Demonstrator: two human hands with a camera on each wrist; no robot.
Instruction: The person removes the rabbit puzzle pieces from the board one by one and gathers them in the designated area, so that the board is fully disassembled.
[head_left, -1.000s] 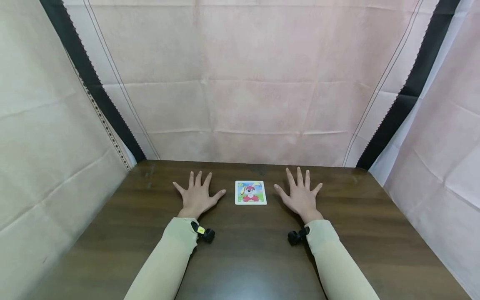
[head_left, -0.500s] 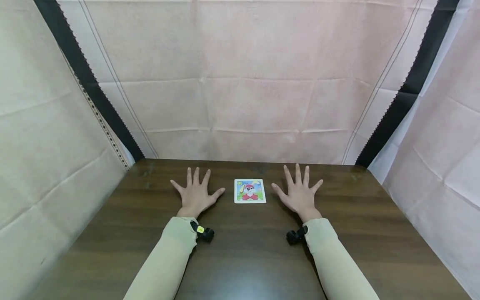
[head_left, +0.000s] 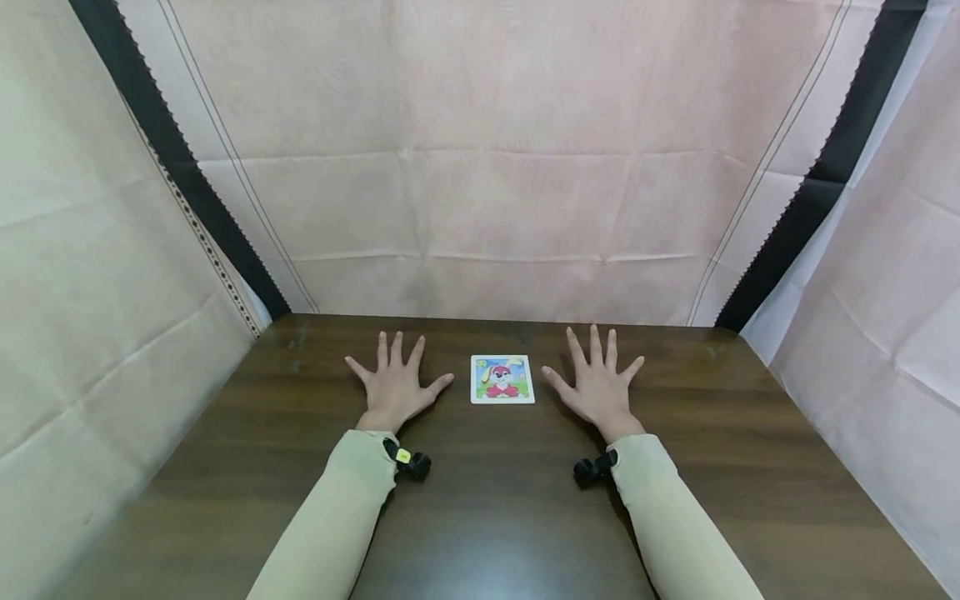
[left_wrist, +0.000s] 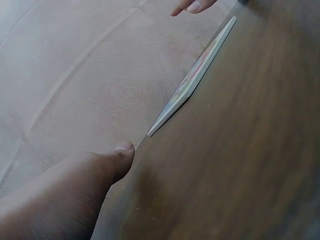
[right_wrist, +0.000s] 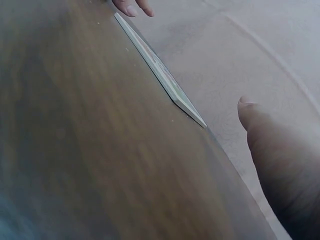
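Card (head_left: pixel 502 380), rabbit's head (head_left: pixel 500 375) pointing away, long axis unclear

I am getting no view of the palms: the left hand (head_left: pixel 392 390) and the right hand (head_left: pixel 598 392) are hiding them. The head view's lower edge is cutting off the left sleeve (head_left: pixel 330 517), the right sleeve (head_left: pixel 678 517) and the worktop (head_left: pixel 495 500). In both wrist views I am seeing the card (head_left: pixel 502 380) nearly edge-on, its picture blurring past reading, while frames are cropping each hand.
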